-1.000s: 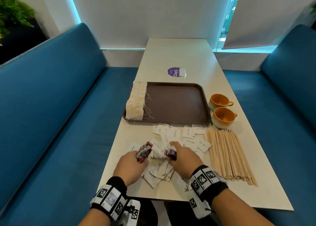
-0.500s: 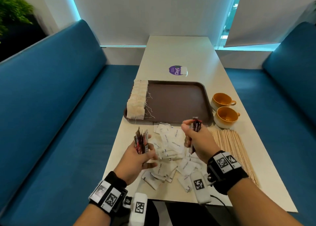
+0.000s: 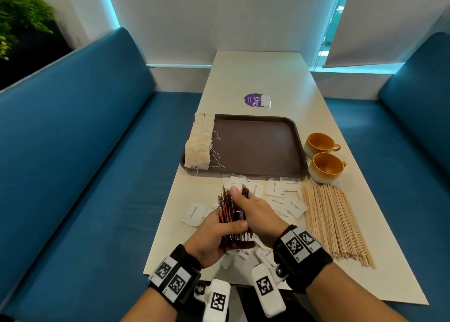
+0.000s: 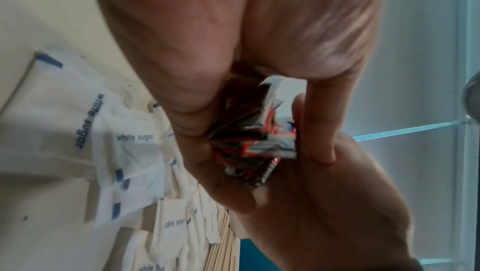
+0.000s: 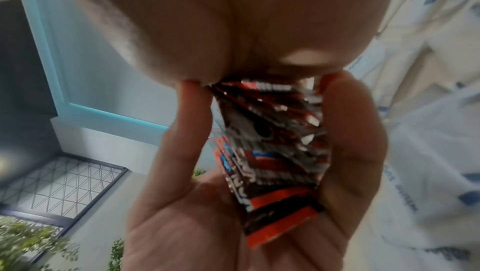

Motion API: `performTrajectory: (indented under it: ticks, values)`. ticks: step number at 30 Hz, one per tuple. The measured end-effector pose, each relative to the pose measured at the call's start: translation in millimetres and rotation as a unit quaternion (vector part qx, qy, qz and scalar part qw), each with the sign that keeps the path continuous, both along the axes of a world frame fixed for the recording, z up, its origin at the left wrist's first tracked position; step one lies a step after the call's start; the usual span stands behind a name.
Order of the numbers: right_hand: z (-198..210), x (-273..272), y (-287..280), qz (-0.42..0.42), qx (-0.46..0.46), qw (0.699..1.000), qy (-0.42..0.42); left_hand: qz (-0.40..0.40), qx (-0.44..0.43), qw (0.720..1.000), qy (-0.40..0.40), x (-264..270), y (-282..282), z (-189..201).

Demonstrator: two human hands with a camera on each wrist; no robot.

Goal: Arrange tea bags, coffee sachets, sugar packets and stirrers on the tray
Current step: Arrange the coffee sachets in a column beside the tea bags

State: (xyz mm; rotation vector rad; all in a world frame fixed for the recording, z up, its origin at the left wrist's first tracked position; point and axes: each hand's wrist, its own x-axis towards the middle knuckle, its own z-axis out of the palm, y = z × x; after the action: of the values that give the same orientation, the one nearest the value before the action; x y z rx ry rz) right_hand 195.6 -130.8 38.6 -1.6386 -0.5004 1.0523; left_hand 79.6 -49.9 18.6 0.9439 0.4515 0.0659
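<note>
A bundle of red-and-black coffee sachets (image 3: 230, 212) stands on end above the near part of the table, held between both hands. My left hand (image 3: 214, 236) grips it from the left with the thumb across the front. My right hand (image 3: 255, 212) grips it from the right, thumb over the top. The wrist views show the sachets (image 4: 254, 142) (image 5: 275, 152) pressed between the palms. The brown tray (image 3: 263, 146) holds a row of tea bags (image 3: 198, 144) along its left edge. White sugar packets (image 3: 280, 197) lie scattered under the hands. Wooden stirrers (image 3: 333, 224) lie to the right.
Two orange cups (image 3: 319, 144) (image 3: 326, 167) stand right of the tray. A purple sticker (image 3: 254, 100) is on the table beyond the tray. Blue benches (image 3: 73, 163) flank the table on both sides.
The hands were apart, each with its own sachets. They have come together above the sugar packets and now hold one bundle between them.
</note>
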Motion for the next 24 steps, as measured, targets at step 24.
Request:
performTrajectory:
  ticks: [24]
  values:
    - [4,1,-43,0.004,0.099,0.992,-0.073,0.082,-0.024,0.996,-0.004,-21,1,15]
